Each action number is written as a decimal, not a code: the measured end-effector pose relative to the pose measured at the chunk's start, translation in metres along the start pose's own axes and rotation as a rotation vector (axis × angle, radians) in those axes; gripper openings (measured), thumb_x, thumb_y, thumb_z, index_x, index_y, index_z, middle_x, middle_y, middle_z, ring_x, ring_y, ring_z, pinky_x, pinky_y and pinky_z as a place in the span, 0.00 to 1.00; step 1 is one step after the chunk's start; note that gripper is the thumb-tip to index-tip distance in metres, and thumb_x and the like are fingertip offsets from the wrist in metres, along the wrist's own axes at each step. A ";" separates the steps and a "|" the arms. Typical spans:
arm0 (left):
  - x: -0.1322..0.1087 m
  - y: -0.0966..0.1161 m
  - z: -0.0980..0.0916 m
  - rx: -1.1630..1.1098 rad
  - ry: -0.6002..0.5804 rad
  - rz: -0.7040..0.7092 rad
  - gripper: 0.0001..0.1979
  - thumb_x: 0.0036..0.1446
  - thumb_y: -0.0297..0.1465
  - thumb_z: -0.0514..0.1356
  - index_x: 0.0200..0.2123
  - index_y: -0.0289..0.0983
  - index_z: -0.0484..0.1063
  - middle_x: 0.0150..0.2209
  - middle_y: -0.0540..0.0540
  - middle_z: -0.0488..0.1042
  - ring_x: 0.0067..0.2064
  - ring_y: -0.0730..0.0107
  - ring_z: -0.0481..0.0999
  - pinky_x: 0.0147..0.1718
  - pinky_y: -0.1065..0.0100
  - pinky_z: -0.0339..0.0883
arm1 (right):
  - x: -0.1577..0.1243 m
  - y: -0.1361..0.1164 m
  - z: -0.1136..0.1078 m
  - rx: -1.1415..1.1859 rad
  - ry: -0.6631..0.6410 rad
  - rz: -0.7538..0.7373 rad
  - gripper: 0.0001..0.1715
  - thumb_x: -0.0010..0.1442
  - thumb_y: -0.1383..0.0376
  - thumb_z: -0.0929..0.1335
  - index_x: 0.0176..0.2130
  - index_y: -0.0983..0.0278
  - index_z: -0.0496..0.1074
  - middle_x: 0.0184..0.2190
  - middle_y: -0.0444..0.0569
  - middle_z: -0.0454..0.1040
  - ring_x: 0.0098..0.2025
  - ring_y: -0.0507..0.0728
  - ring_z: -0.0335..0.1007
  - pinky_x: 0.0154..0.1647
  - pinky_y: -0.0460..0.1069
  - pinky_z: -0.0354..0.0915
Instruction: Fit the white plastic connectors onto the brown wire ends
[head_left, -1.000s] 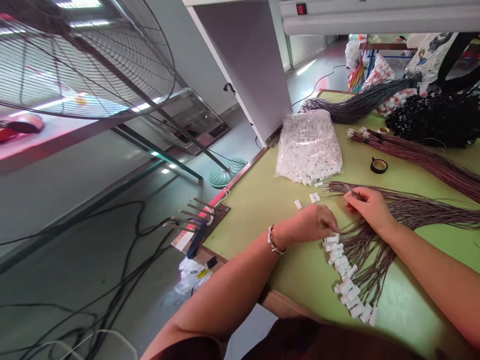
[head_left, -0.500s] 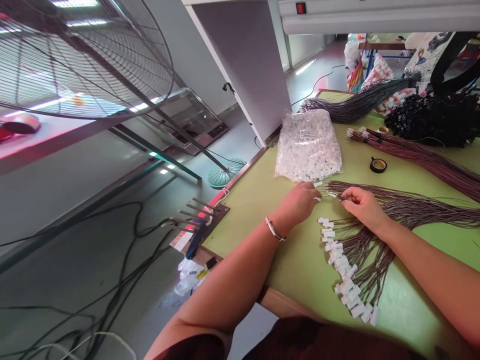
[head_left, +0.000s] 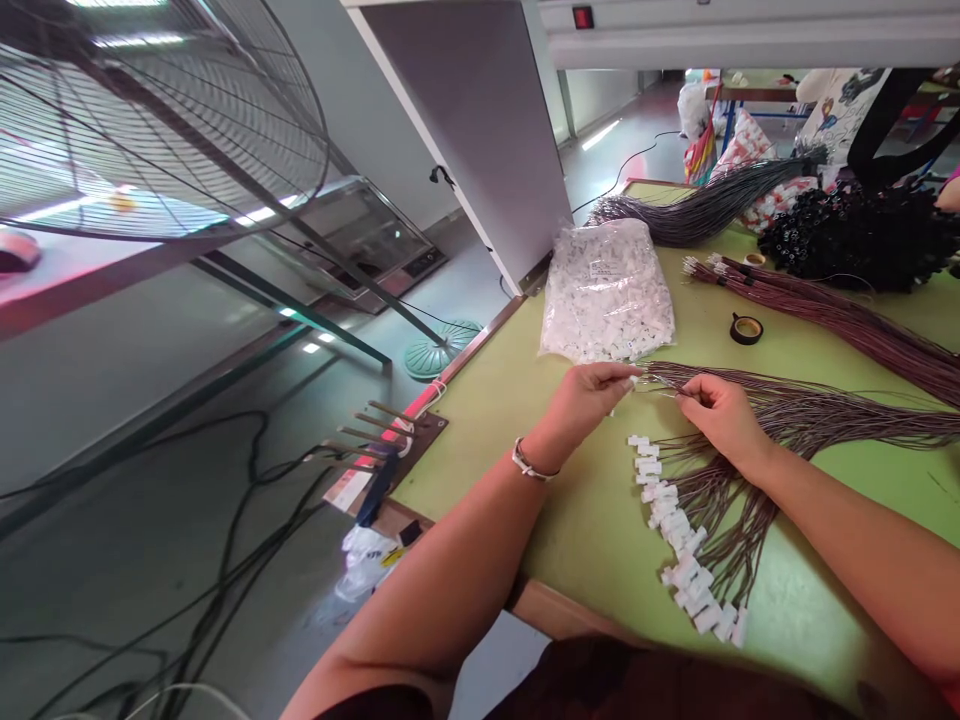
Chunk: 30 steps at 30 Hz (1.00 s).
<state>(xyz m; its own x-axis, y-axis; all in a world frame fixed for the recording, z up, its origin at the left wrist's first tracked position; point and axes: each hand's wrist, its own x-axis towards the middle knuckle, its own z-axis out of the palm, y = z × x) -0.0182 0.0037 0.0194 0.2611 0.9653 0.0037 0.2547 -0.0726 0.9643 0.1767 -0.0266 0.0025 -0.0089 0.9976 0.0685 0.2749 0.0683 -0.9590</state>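
Observation:
In the head view my left hand point(head_left: 583, 408) pinches a small white plastic connector point(head_left: 634, 381) between thumb and fingertips. Just to its right, my right hand point(head_left: 716, 412) is closed on a thin brown wire point(head_left: 673, 389) whose bare metal end points toward the connector. Under and beyond my right hand lies a spread bundle of brown wires point(head_left: 832, 412). Below my hands, a slanting row of white connectors point(head_left: 675, 527) is fitted on wire ends. A clear bag of white connectors point(head_left: 609, 290) stands right behind my left hand.
On the green table point(head_left: 480, 430) lie a roll of black tape point(head_left: 745, 328), another brown wire bundle point(head_left: 832, 310), grey wires point(head_left: 705, 205) and a heap of black parts point(head_left: 855, 240). A pronged rack point(head_left: 382, 440) sits at the left edge. A large fan point(head_left: 165, 120) stands left.
My left hand has brought the connector closer to the wire end in my right hand, its fingers now stretched further forward. The whole view has shifted slightly.

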 end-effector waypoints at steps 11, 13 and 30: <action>-0.004 0.002 0.022 -0.780 -0.131 -0.342 0.09 0.46 0.20 0.63 0.34 0.30 0.71 0.24 0.49 0.74 0.27 0.75 0.77 0.32 0.74 0.70 | -0.005 -0.002 0.000 -0.061 0.008 -0.103 0.09 0.50 0.63 0.66 0.22 0.63 0.63 0.17 0.39 0.57 0.21 0.48 0.50 0.22 0.45 0.50; -0.005 0.002 0.022 -0.773 -0.147 -0.345 0.10 0.46 0.21 0.64 0.36 0.30 0.73 0.25 0.48 0.75 0.28 0.75 0.77 0.33 0.73 0.71 | -0.005 -0.001 0.001 -0.076 0.013 -0.107 0.09 0.50 0.63 0.66 0.22 0.63 0.63 0.17 0.39 0.57 0.21 0.48 0.50 0.21 0.45 0.50; -0.008 -0.003 0.030 -0.292 -0.169 -0.051 0.06 0.47 0.26 0.66 0.27 0.32 0.71 0.21 0.50 0.74 0.24 0.77 0.74 0.27 0.75 0.70 | -0.003 0.003 -0.001 -0.185 -0.067 -0.110 0.05 0.48 0.65 0.65 0.23 0.64 0.66 0.18 0.41 0.64 0.21 0.48 0.54 0.22 0.45 0.52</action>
<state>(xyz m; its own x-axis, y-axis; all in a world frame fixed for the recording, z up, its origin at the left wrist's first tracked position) 0.0074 -0.0113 0.0083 0.4115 0.9089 -0.0673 0.0007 0.0735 0.9973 0.1785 -0.0293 0.0000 -0.1113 0.9830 0.1458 0.4405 0.1803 -0.8795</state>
